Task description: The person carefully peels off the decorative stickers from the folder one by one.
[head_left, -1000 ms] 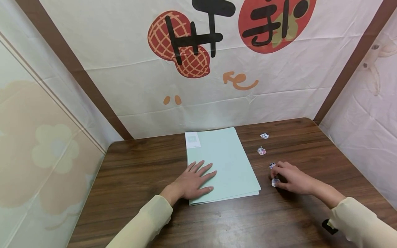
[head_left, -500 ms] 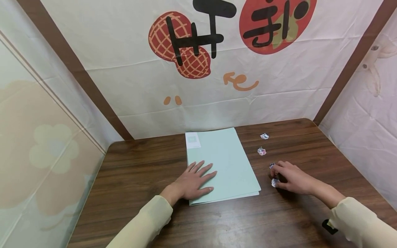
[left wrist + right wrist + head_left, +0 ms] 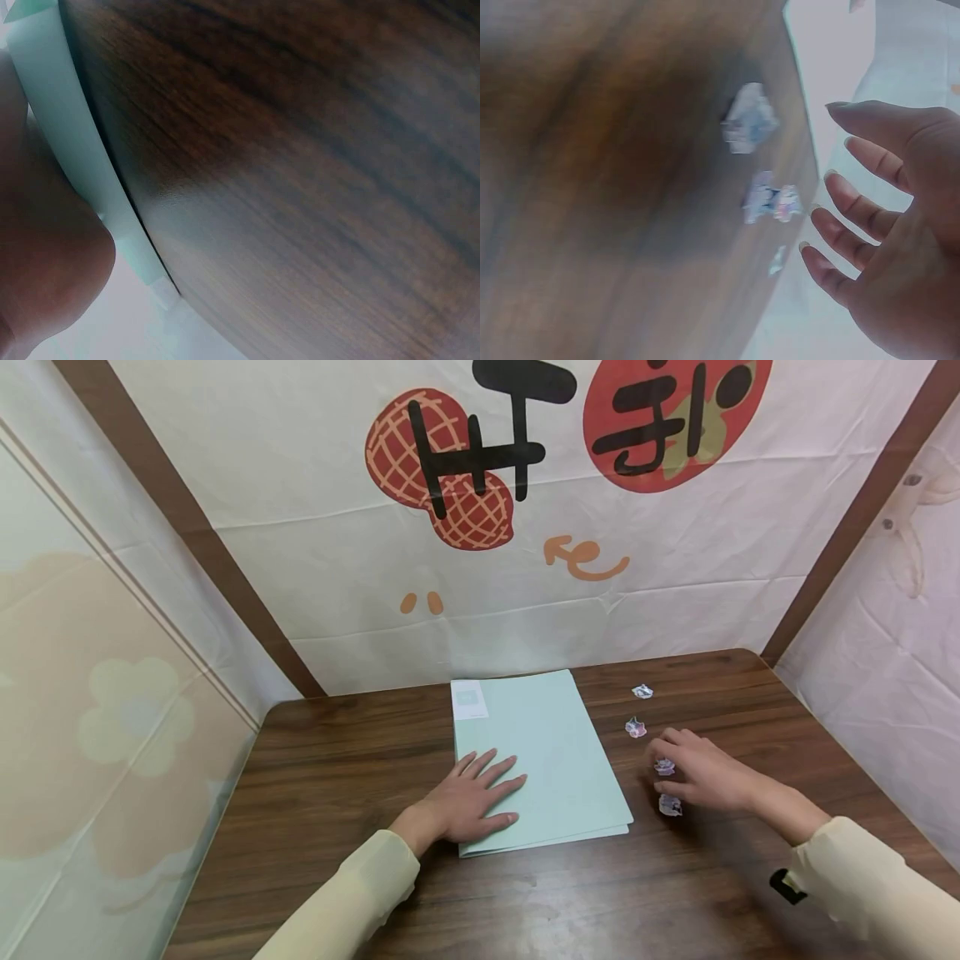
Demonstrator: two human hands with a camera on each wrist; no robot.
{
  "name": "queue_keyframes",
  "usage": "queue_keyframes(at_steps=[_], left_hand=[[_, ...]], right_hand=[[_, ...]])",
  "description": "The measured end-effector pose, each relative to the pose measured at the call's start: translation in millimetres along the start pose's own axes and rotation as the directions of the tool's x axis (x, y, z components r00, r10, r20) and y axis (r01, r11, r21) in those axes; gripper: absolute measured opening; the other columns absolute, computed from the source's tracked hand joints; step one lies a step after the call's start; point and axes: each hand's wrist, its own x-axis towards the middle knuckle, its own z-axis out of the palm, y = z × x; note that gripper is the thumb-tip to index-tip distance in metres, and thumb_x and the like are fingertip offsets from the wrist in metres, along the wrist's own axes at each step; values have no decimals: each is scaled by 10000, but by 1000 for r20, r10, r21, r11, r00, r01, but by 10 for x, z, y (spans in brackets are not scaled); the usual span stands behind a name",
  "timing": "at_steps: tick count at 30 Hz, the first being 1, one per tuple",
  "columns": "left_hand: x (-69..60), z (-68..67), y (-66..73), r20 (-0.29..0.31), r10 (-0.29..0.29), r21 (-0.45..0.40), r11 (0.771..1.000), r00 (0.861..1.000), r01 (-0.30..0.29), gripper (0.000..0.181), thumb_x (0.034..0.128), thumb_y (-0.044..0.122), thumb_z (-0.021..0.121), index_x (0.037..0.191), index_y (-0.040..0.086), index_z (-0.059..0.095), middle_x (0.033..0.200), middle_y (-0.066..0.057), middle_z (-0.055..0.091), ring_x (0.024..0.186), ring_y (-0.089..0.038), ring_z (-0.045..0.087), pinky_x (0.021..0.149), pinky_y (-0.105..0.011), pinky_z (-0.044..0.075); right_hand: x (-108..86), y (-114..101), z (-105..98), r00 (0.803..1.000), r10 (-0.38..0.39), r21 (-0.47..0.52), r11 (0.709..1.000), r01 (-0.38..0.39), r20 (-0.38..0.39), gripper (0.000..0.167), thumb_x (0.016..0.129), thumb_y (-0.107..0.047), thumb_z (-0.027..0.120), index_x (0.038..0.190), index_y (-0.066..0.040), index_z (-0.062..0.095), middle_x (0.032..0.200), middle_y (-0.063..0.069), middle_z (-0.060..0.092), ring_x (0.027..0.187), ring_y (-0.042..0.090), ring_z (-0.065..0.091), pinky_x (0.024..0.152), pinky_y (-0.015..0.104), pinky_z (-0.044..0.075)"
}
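A pale mint-green folder (image 3: 540, 752) with a white label at its upper left corner lies on the table. My left hand (image 3: 476, 802) rests flat on its lower left part, fingers spread. To the right, several small cut-out stickers (image 3: 670, 805) are laid in a loose column. Over the nearer ones hovers my right hand (image 3: 701, 768), its fingers loosely bent and holding nothing. One purplish sticker (image 3: 664, 767) shows between its thumb and fingers. In the right wrist view, the stickers (image 3: 750, 120) lie apart from the fingertips, somewhat blurred.
The dark wood-grain table (image 3: 345, 760) meets a printed white cloth (image 3: 337, 568) at its back edge. Cloth also hangs on both sides. A small black item (image 3: 787, 887) shows beside the right sleeve.
My right hand has lifted and moved slightly away from me, its fingers opening off the nearest stickers, which now show more fully. The left hand and folder have stayed in place.
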Motion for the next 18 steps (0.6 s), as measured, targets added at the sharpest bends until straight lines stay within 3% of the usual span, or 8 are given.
queue_keyframes(at_steps=[7,18], left_hand=[[0,-14,0,8,-5,17,1000,1000,5,618,1076,546,381,1625,270,315,1713,-39,183,1575,-346,116,1248,-564,113],[14,37,-23,13,-17,36,999,1000,17,633,1072,588,342,1634,304,278,1720,-5,151,1583,-312,85,1258,-532,97]], right_hand=[[208,-111,-115,995,-87,-18,996,86,-40,268,884,-157,809,1098,-152,648,1037,-10,575,919,159,495,758,374,413],[489,-255,-152,994,-107,-8,994,107,-9,276,907,-191,799,1143,-175,659,1121,-3,599,1037,190,544,845,447,446]])
